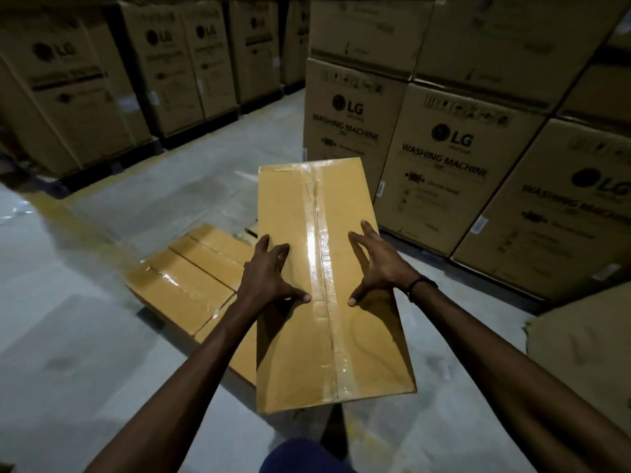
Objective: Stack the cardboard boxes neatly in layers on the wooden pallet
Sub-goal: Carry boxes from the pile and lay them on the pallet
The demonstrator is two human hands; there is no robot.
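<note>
A long taped cardboard box point(297, 343) lies lengthwise in front of me, its top face towards the camera. My left hand point(269, 271) and my right hand point(379, 264) rest on that top face with fingers spread, one on each side of the tape seam. Below and to the left, several similar boxes point(191, 278) lie side by side in a low layer near the floor. The pallet under them is hidden apart from a dark edge.
Tall washing-machine cartons point(440, 172) are stacked to the right and behind, more point(78, 93) along the back left. Grey concrete floor point(68, 319) spreads to the left. Another carton corner point(587, 346) juts in at the right edge.
</note>
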